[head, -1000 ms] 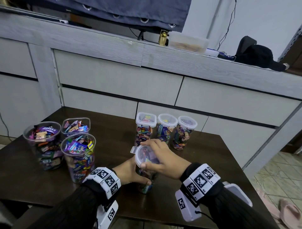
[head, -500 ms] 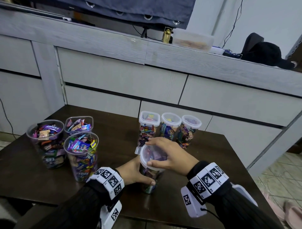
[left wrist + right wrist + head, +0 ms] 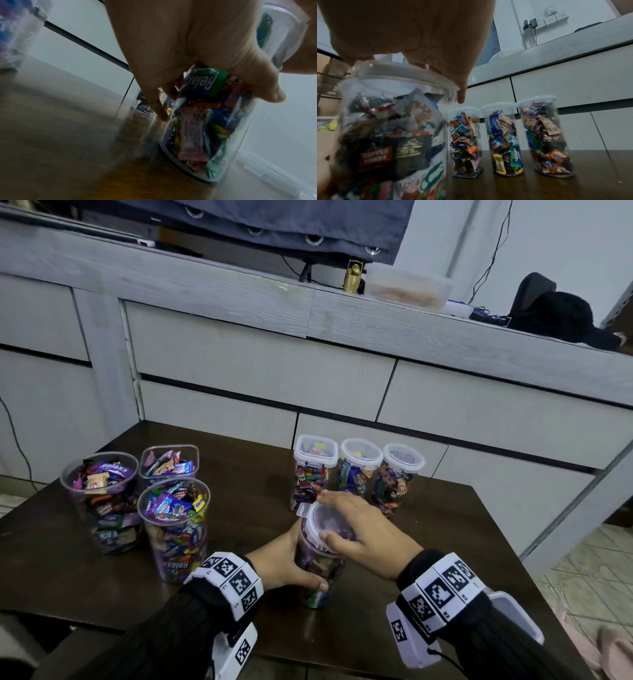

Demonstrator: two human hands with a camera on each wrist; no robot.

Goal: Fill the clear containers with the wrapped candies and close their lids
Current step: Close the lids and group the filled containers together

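Lid (image 3: pixel 327 523) sits under the right hand (image 3: pixel 366 537), fingers curled over its rim. Left hand (image 3: pixel 287 565) grips the container (image 3: pixel 318 573); uneven pressing may tip it.

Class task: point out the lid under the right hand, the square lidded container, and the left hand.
lid (image 3: pixel 317 520), head view, clear top face.
square lidded container (image 3: pixel 310 477), head view, front wall.
left hand (image 3: pixel 284 563), head view, back of hand.
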